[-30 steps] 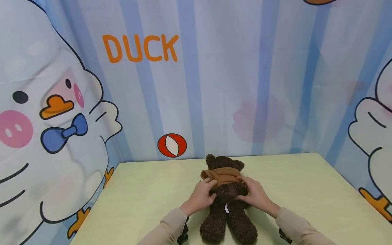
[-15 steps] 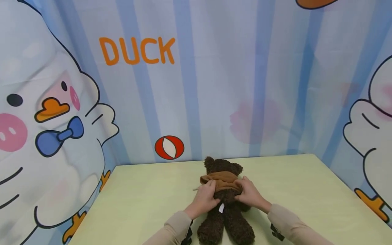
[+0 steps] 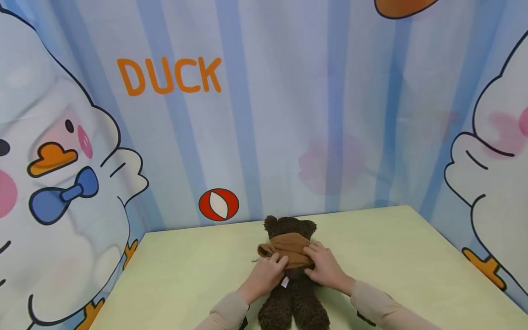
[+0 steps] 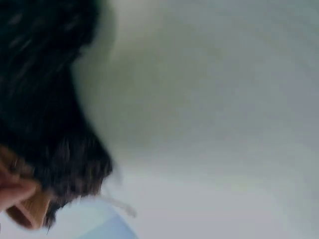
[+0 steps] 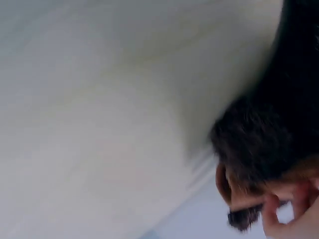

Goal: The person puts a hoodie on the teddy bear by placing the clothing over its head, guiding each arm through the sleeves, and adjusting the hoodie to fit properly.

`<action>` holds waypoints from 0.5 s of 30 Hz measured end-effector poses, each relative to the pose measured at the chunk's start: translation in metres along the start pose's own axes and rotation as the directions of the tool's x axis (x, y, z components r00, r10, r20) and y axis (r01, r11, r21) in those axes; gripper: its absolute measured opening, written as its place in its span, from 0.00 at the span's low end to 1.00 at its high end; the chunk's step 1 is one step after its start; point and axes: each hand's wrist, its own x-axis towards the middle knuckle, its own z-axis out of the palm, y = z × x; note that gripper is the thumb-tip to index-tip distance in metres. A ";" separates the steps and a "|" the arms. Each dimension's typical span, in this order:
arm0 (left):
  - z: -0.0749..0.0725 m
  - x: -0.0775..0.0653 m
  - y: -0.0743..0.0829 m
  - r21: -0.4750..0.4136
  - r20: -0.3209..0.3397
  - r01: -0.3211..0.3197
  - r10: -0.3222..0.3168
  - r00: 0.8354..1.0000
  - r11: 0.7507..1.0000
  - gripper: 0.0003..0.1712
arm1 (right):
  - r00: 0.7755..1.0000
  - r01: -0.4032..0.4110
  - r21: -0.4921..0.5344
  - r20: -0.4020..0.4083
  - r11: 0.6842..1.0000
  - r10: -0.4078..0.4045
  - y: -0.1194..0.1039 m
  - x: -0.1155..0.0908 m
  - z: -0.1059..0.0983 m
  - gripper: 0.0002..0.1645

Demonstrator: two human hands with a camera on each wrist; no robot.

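Observation:
A dark brown plush bear (image 3: 294, 300) lies on the table with its head pointing away from me; a small white tag shows below its middle. An orange-brown garment (image 3: 290, 245) wraps its upper body, with a sleeve sticking out at the left. My left hand (image 3: 264, 276) pinches the garment's lower left edge. At the right lower edge, my right hand (image 3: 327, 268) grips the cloth between fingers and thumb. Both wrist views catch the dark fur and the garment, partly blurred. The bear's face is hidden.
The pale yellow table (image 3: 185, 275) stretches out on both sides of the bear. Behind it hangs a blue-striped curtain (image 3: 280, 114) printed with ducks and the word DUCK. A thin light cord end (image 4: 117, 203) sticks out beside the garment.
The garment's lower edge has been drawn down over the bear's back, toward me. Both hands have moved with the cloth, and the head view has shifted slightly.

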 end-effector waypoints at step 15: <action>-0.023 0.014 0.004 0.078 0.062 0.209 -0.214 0.975 0.975 0.12 | 0.973 0.222 0.120 -0.089 0.968 -0.213 0.000 0.016 -0.021 0.12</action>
